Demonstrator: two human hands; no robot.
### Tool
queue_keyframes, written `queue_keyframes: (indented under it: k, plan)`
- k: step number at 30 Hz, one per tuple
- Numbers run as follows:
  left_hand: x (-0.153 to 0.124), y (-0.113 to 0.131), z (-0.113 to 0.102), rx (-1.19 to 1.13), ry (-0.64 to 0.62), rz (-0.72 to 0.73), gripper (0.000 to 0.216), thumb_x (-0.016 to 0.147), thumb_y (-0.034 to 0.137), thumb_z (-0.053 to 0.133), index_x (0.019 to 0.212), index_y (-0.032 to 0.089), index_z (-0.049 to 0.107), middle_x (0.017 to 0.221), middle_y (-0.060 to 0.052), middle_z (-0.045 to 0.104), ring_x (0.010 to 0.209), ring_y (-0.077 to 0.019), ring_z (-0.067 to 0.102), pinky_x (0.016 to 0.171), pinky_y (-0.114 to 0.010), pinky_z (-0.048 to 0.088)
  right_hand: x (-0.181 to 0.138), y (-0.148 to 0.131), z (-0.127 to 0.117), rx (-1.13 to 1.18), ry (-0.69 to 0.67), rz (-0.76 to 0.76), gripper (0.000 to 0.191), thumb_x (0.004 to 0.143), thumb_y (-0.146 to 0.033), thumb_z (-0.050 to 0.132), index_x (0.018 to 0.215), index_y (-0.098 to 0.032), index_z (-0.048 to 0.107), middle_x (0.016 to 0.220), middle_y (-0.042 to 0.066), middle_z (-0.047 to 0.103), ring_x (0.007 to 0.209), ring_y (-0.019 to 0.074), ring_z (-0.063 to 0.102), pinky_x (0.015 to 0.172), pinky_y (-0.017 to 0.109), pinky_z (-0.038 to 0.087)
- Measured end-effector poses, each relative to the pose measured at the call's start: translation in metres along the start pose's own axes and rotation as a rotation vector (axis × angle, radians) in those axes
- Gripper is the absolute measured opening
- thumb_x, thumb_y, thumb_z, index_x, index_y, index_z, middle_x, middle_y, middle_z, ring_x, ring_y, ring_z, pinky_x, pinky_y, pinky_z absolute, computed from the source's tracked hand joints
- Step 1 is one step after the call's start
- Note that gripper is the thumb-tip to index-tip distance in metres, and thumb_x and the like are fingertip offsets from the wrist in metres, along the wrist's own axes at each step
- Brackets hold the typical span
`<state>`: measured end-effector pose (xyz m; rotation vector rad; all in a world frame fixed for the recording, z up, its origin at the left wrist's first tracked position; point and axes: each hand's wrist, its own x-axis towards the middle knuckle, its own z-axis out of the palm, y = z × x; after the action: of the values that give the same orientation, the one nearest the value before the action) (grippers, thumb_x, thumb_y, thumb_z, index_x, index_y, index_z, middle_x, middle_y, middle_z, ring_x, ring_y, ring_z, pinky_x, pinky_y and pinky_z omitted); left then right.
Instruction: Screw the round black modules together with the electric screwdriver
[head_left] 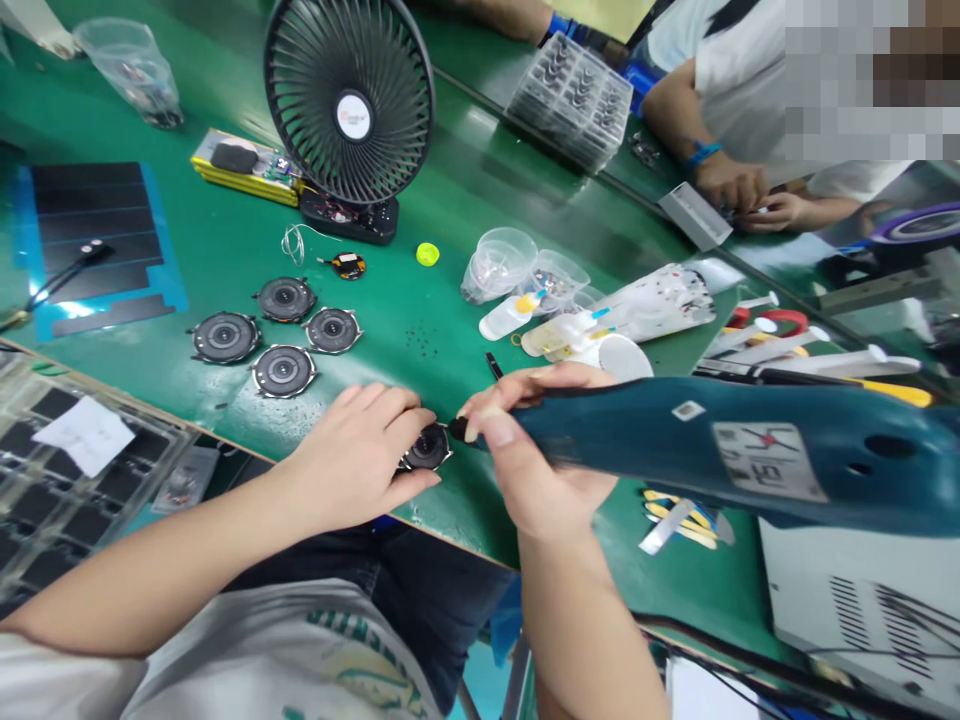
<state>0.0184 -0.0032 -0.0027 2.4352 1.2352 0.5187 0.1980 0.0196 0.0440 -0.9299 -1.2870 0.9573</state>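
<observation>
My left hand (360, 450) is closed on a round black motor part (429, 447) and presses it against the green table (225, 250) near its front edge. My right hand (536, 455) is wrapped round a blue electric screwdriver (720, 450). The black tip of the screwdriver touches the right side of the motor part. Several similar round black motor parts (281, 330) lie in a group on the table to the left, beyond my left hand.
A black desk fan (350, 105) stands at the back. Clear cups (502, 262), glue bottles and syringes lie right of centre. A tray of dark cells (67, 460) sits at the left. Another person's hands (739, 190) work at the far right beside a clear parts tray (574, 100).
</observation>
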Motion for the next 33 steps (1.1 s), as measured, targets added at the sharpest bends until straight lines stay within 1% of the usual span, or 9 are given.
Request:
queue_keyframes:
  k: [2,5,15,19,21,23,25,28,33]
  plan:
    - [0.001,0.000,0.000,0.008,-0.006,0.000,0.046,0.100,0.053,0.063,0.129,0.017,0.065,0.124,-0.013,0.068,0.107,-0.0310,0.060,0.089,-0.046,0.046,-0.002,0.002,-0.001,-0.084,-0.050,0.000,0.038,0.087,-0.017,0.079,0.109,-0.029,0.050,0.077,-0.010,0.064,0.063,0.0130,0.064,0.071,0.035,0.060]
    - [0.001,0.000,0.001,0.016,-0.007,0.005,0.046,0.100,0.053,0.062,0.128,0.017,0.065,0.124,-0.013,0.068,0.106,-0.0310,0.060,0.088,-0.046,0.046,-0.005,0.005,0.000,-0.112,-0.038,-0.026,0.033,0.091,-0.015,0.075,0.109,-0.029,0.050,0.075,-0.011,0.060,0.064,0.0127,0.062,0.074,0.035,0.059]
    - [0.001,0.001,0.000,-0.001,0.000,-0.011,0.047,0.098,0.055,0.067,0.125,0.017,0.065,0.122,-0.012,0.068,0.106,-0.0310,0.061,0.089,-0.046,0.047,-0.001,0.002,0.006,0.069,0.045,-0.079,0.031,0.089,-0.005,0.072,0.102,-0.029,0.056,0.073,-0.011,0.063,0.054,0.0106,0.063,0.062,0.030,0.060]
    - [0.001,0.006,0.004,0.111,0.107,-0.159,0.072,0.089,0.081,0.060,0.109,0.012,0.069,0.111,-0.017,0.067,0.100,-0.0359,0.061,0.086,-0.050,0.048,0.002,-0.005,0.004,0.128,0.072,-0.146,0.025,0.089,-0.008,0.074,0.096,-0.027,0.058,0.067,-0.011,0.061,0.049,0.0113,0.060,0.059,0.031,0.060]
    - [0.000,0.007,0.005,0.153,0.158,-0.192,0.087,0.087,0.089,0.051,0.115,0.009,0.069,0.115,-0.021,0.067,0.101,-0.0380,0.061,0.085,-0.053,0.048,0.003,-0.006,0.003,0.137,0.083,-0.157,0.024,0.089,-0.009,0.074,0.096,-0.026,0.059,0.065,-0.010,0.060,0.048,0.0116,0.059,0.059,0.031,0.060]
    - [-0.002,0.006,0.004,0.125,0.146,-0.136,0.087,0.092,0.084,0.049,0.134,0.009,0.064,0.125,-0.021,0.067,0.106,-0.0373,0.061,0.088,-0.052,0.048,0.003,-0.005,0.003,0.139,0.104,-0.156,0.024,0.090,-0.010,0.075,0.099,-0.027,0.061,0.064,-0.011,0.061,0.048,0.0115,0.059,0.057,0.030,0.060]
    - [-0.003,0.005,0.001,0.090,0.105,-0.069,0.074,0.099,0.071,0.054,0.147,0.015,0.057,0.132,-0.017,0.066,0.112,-0.0354,0.061,0.091,-0.050,0.048,0.002,-0.002,0.005,0.141,0.122,-0.139,0.025,0.089,-0.011,0.076,0.101,-0.027,0.061,0.063,-0.011,0.062,0.047,0.0113,0.060,0.056,0.029,0.059]
    - [-0.005,0.004,-0.001,0.090,0.083,-0.044,0.056,0.104,0.053,0.056,0.146,0.017,0.059,0.136,-0.015,0.067,0.116,-0.0340,0.061,0.092,-0.049,0.048,0.002,0.002,0.007,0.143,0.140,-0.109,0.025,0.087,-0.013,0.078,0.098,-0.026,0.059,0.063,-0.012,0.062,0.046,0.0107,0.061,0.056,0.028,0.058]
    - [-0.004,0.004,0.000,0.105,0.086,-0.043,0.049,0.104,0.048,0.056,0.142,0.017,0.063,0.135,-0.013,0.070,0.114,-0.0336,0.062,0.090,-0.049,0.048,0.003,0.003,0.008,0.107,0.152,-0.089,0.027,0.087,-0.016,0.078,0.098,-0.026,0.056,0.062,-0.014,0.063,0.047,0.0107,0.062,0.057,0.028,0.059]
